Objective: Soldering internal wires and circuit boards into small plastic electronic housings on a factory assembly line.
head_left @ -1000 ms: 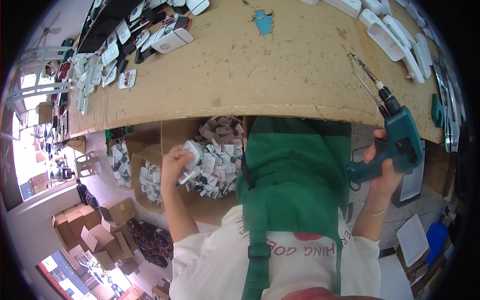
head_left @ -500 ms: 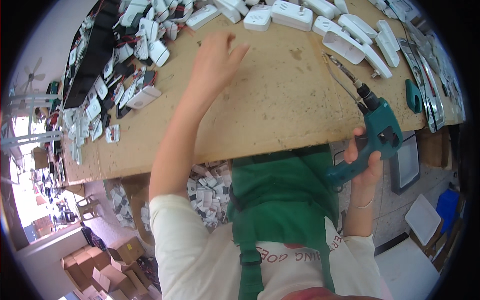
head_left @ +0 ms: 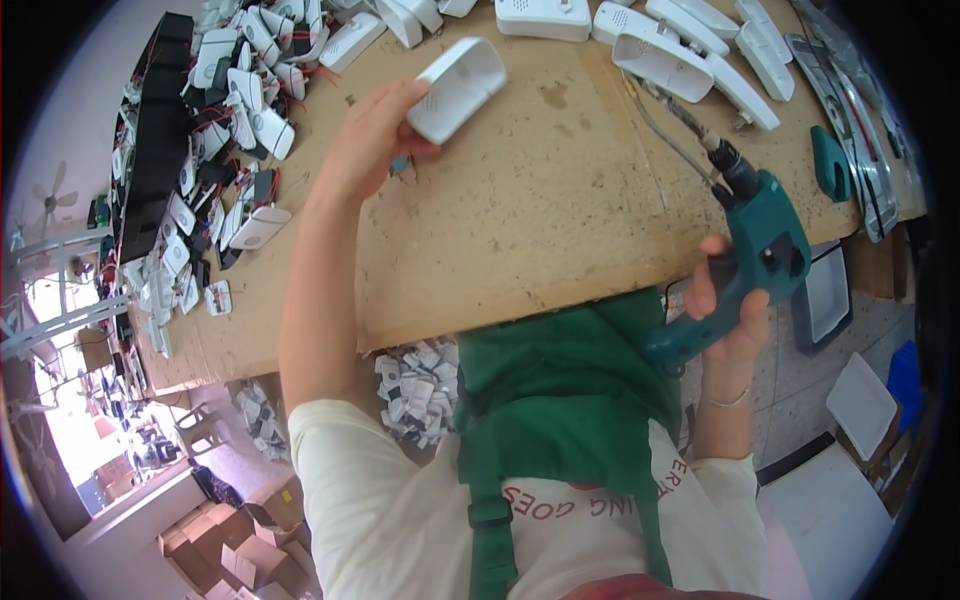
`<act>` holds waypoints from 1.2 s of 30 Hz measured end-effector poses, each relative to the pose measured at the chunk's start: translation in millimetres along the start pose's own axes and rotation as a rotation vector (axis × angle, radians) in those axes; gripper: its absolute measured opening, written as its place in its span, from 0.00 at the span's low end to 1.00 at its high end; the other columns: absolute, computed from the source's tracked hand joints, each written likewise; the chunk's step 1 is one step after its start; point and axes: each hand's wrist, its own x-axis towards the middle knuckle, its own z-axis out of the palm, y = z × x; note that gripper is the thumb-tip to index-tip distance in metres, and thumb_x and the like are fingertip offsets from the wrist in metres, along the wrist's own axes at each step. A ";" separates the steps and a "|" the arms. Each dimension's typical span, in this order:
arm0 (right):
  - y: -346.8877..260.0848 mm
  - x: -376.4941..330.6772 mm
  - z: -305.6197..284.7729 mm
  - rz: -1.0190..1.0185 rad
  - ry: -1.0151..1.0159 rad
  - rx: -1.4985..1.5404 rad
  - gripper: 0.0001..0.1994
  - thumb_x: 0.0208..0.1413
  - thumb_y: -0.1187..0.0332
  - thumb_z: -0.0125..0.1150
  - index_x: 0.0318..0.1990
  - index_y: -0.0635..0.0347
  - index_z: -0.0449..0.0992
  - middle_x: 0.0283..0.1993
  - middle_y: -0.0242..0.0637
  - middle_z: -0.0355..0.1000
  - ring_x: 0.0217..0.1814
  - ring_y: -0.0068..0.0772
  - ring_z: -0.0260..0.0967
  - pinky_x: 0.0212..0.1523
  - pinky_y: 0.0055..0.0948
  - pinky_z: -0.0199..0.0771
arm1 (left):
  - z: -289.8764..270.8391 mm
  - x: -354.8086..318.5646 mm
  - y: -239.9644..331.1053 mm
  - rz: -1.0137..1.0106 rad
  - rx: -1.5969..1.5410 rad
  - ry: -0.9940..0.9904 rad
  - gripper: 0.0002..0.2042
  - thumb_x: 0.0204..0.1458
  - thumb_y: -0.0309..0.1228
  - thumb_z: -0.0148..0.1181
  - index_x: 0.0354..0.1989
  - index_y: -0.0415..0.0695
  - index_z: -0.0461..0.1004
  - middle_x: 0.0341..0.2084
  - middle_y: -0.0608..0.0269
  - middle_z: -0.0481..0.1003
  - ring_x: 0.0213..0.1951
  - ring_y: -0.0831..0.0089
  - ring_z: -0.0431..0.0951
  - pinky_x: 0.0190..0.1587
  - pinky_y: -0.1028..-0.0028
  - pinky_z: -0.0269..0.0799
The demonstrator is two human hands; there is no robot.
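Across the workbench (head_left: 520, 230) from me, the person's left hand (head_left: 375, 135) is closed on one end of an open white plastic housing (head_left: 462, 90), held over the far half. The right hand (head_left: 735, 310) wraps the handle of a teal soldering gun (head_left: 775, 240) at the near edge, right of centre. White casings (head_left: 675, 68) line the far edge; wired parts (head_left: 250, 95) crowd the left.

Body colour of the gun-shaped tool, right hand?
Dark teal on the gun-shaped tool in the right hand; best in the head view.
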 end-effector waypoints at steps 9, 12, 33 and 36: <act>48.7 65.2 72.2 0.160 -0.107 0.257 0.39 0.61 0.53 0.54 0.71 0.61 0.42 0.74 0.56 0.36 0.74 0.55 0.45 0.63 0.41 0.68 | 10.9 -57.7 -19.0 0.239 0.625 -0.083 0.18 0.61 0.41 0.50 0.45 0.37 0.75 0.41 0.57 0.76 0.42 0.64 0.75 0.46 0.68 0.69; 62.1 81.1 84.9 0.174 -0.063 0.204 0.37 0.62 0.54 0.53 0.70 0.64 0.45 0.72 0.57 0.42 0.74 0.55 0.43 0.71 0.45 0.53 | -0.8 -61.7 -22.9 0.430 0.676 0.056 0.16 0.58 0.39 0.53 0.43 0.38 0.76 0.44 0.51 0.75 0.44 0.54 0.75 0.46 0.63 0.70; 57.0 58.3 81.7 -0.147 0.223 0.040 0.38 0.57 0.53 0.59 0.69 0.60 0.49 0.71 0.55 0.46 0.75 0.57 0.39 0.76 0.48 0.37 | -11.2 -133.0 -49.6 0.958 1.182 0.496 0.11 0.44 0.24 0.63 0.38 0.43 0.76 0.35 0.57 0.75 0.33 0.61 0.75 0.36 0.66 0.69; 57.4 57.4 83.5 -0.136 0.219 0.041 0.38 0.58 0.53 0.58 0.69 0.60 0.48 0.71 0.55 0.47 0.75 0.57 0.40 0.75 0.48 0.37 | -32.2 -118.3 -33.9 0.800 1.013 0.599 0.08 0.50 0.23 0.59 0.40 0.39 0.77 0.35 0.58 0.76 0.33 0.67 0.75 0.37 0.73 0.69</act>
